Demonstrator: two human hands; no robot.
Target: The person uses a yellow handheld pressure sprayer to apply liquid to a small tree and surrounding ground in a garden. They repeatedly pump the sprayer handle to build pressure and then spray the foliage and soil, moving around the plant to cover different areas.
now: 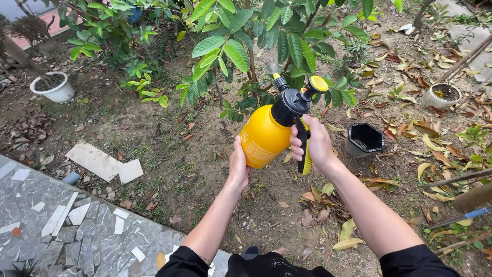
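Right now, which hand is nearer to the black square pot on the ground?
Right. The right hand grips the sprayer's handle just beside the black pot; the left hand cups the yellow bottle on its far side.

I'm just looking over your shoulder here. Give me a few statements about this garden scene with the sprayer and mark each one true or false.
1. The right hand grips the handle of the yellow spray bottle. True.
2. The left hand hangs free, away from the bottle. False: it supports the bottle's lower side.
3. The nozzle points toward the leafy shrub. True.
4. The black square pot on the soil holds a tall plant. False: no plant shows in it.
5. A white round pot stands at the far left. True.
6. The bottle's pump top is red. False: it is black with a yellow cap.
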